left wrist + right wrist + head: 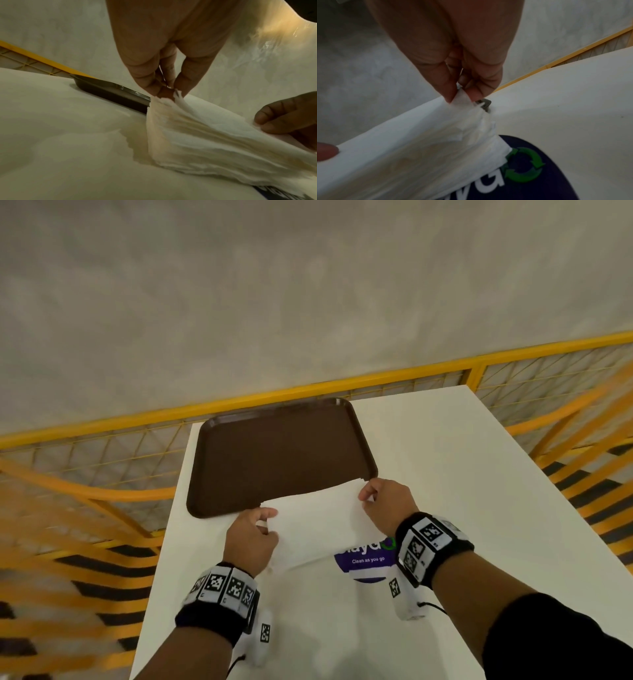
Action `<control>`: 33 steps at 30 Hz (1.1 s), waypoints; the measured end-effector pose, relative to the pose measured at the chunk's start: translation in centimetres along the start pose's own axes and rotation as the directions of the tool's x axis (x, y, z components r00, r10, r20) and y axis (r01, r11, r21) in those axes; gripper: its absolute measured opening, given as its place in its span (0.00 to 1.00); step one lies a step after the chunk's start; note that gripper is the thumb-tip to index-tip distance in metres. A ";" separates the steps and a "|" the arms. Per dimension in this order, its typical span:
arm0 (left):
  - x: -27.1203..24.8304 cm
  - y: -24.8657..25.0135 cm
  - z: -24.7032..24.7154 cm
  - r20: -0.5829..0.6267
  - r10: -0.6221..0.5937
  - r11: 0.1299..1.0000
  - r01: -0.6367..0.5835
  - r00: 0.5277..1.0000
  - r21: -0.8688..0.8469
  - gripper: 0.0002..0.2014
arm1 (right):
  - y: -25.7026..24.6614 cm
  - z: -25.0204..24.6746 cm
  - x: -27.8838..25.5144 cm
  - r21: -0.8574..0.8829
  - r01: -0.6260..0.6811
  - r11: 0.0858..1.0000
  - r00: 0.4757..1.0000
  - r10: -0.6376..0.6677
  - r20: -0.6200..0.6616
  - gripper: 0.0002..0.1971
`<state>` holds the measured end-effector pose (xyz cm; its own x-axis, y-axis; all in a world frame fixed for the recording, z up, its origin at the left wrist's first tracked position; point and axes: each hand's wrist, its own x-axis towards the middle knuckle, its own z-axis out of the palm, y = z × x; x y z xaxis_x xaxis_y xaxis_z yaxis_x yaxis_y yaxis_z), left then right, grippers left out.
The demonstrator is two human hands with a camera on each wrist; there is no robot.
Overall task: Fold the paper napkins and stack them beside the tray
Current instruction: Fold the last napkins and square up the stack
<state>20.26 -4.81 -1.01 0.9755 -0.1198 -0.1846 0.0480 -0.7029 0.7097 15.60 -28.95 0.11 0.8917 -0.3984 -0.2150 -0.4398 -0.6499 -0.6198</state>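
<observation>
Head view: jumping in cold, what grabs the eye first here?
Both hands pinch the far corners of a white napkin, left hand and right hand, lifting it over a thick napkin stack. Just beyond sits a bare brown tray on the white table; a purple sticker peeks out underneath.

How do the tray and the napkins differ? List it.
The tray is dark brown; the napkins are white. The tray is one rigid piece with a raised rim; the napkins are a soft pile of thin sheets, their edges fanned. The tray lies untouched; the napkins are pinched at two far corners by the left hand and right hand. Both sit on the white table, the napkins' far edge overlapping the tray's near rim.
</observation>
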 end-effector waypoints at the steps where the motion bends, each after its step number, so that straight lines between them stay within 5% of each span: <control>1: 0.0 0.0 0.0 -0.001 -0.007 1.000 0.007 1.000 0.006 0.19 | 0.0 0.1 -0.1 0.004 0.008 1.000 1.000 -0.008 0.003 0.09; 5: 0.0 0.1 -0.1 -0.023 -0.037 0.996 0.039 0.999 0.086 0.22 | -0.1 0.0 -0.4 0.008 0.039 0.999 0.999 -0.039 -0.009 0.08; 10: 0.4 1.8 0.1 0.001 0.108 0.929 -0.101 0.994 0.356 0.45 | 0.1 0.2 -1.3 0.018 -0.127 0.992 0.990 0.128 -0.058 0.33; 12: 1.4 1.7 0.3 0.016 -0.098 0.959 0.090 0.995 0.269 0.52 | 0.8 0.6 -1.1 0.130 -0.271 0.954 0.962 0.263 0.073 0.43; 14: 2.3 1.2 0.4 0.052 -0.394 0.915 0.397 0.918 -0.071 0.54 | 1.5 1.3 -0.7 0.199 -0.359 0.912 0.928 0.325 0.183 0.47; 17: 2.4 0.8 0.7 0.219 -0.532 0.757 0.575 0.818 -0.312 0.33 | 1.8 2.2 0.1 0.229 -0.361 0.904 0.924 0.314 0.217 0.45; 20: 2.2 1.1 1.3 0.258 -0.531 0.743 0.590 0.807 -0.318 0.20 | 1.2 2.6 1.0 0.260 -0.362 0.895 0.917 0.292 0.273 0.36; 25: 2.2 1.2 1.3 0.305 -0.525 0.760 0.599 0.795 -0.254 0.20 | 0.7 2.7 1.7 0.300 -0.459 0.836 0.862 0.338 0.378 0.34; 27: 2.5 0.5 1.5 0.333 -0.521 0.764 0.604 0.786 -0.228 0.31 | 0.7 2.8 1.7 0.316 -0.456 0.832 0.861 0.322 0.394 0.36; 29: 4.4 -3.2 3.2 0.337 -0.509 0.792 0.584 0.792 -0.178 0.52 | 0.7 2.9 1.5 0.339 -0.410 0.847 0.879 0.268 0.393 0.36; 31: 4.8 -4.4 3.5 0.323 -0.477 0.812 0.550 0.818 -0.196 0.54 | 0.7 2.7 1.1 0.341 -0.296 0.892 0.920 0.170 0.353 0.26; 33: 1.8 -0.1 1.1 0.252 -0.455 0.858 0.496 0.854 -0.132 0.53 | 0.6 2.2 0.6 0.332 -0.180 0.926 0.947 0.072 0.314 0.24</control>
<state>21.75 -5.73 -2.16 0.7571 0.0406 -0.6521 0.5535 -0.5701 0.6071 16.05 -28.16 -2.02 0.8464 -0.2208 -0.4847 -0.5322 -0.3155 -0.7856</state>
